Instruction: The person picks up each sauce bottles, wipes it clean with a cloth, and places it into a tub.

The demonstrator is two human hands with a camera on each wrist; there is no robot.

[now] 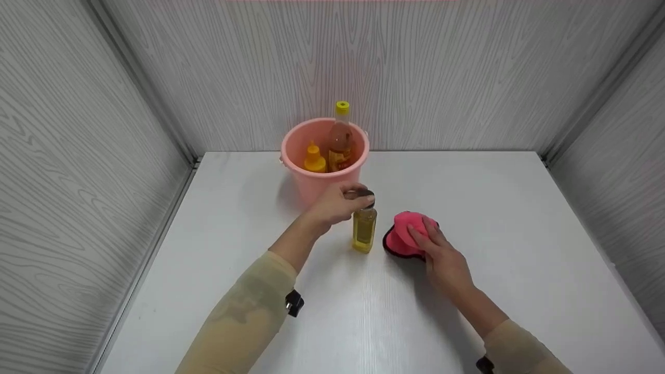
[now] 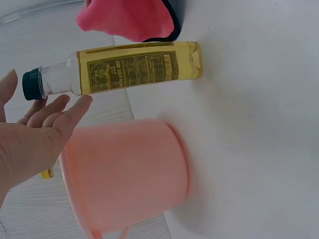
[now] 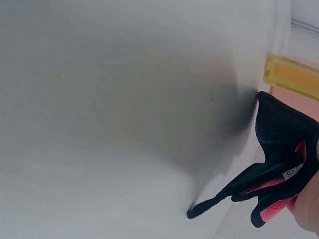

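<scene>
A small bottle of yellow oil with a dark cap stands on the white table in front of a pink bucket. My left hand is around its cap. In the left wrist view the left hand has straight fingers beside the cap, a gap showing between them and the bottle. Just right of the bottle my right hand grips a bunched pink cloth with black trim. The cloth hangs from that hand just over the table.
Inside the bucket stand a yellow squeeze bottle and a tall bottle with a yellow cap. Grey wood-grain walls close the table in on the left, back and right.
</scene>
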